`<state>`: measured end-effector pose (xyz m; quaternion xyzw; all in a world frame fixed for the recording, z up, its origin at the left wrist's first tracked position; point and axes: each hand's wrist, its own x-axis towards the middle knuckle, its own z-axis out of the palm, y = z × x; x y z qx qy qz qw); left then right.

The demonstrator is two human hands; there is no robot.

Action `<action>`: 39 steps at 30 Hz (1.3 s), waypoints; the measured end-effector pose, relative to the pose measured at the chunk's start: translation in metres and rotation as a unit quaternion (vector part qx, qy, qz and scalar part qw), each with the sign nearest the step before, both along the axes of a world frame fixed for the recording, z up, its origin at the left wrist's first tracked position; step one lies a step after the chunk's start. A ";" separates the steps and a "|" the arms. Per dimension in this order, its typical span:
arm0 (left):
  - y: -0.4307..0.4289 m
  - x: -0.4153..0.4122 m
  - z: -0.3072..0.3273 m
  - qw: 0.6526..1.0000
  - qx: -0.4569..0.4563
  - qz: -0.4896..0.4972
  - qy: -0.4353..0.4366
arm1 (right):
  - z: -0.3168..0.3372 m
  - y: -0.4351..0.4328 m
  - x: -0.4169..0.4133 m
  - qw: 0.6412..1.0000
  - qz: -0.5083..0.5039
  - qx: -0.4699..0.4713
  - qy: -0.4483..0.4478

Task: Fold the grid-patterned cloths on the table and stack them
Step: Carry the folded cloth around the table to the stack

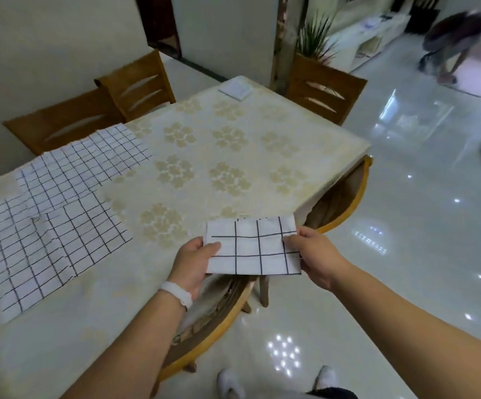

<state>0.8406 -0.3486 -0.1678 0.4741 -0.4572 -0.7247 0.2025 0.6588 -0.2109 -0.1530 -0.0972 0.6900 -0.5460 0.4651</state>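
left wrist: white band (pixel 176 295) | feet: white slippers (pixel 230 383) | forearms: bare

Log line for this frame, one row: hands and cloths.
left hand grips folded cloth, left end | right hand pinches right end | unfolded cloths overlap on table, left side

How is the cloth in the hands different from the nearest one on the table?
The held cloth is folded small; the nearest flat cloth lies spread open on the table. The left hand and right hand pinch the first; the second rests untouched. The first shows few squares, the second many. Both are white with dark grid lines.
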 end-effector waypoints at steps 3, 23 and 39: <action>0.025 -0.039 0.005 1.000 -0.006 -0.023 -0.010 | 0.000 0.033 -0.031 1.000 -0.024 -0.003 0.003; 0.213 -0.306 0.029 0.989 -0.022 -0.142 -0.040 | 0.008 0.256 -0.255 0.982 -0.186 -0.043 0.004; 0.178 -0.469 0.012 0.977 -0.019 -0.212 -0.031 | -0.007 0.230 -0.386 0.964 -0.267 -0.007 -0.012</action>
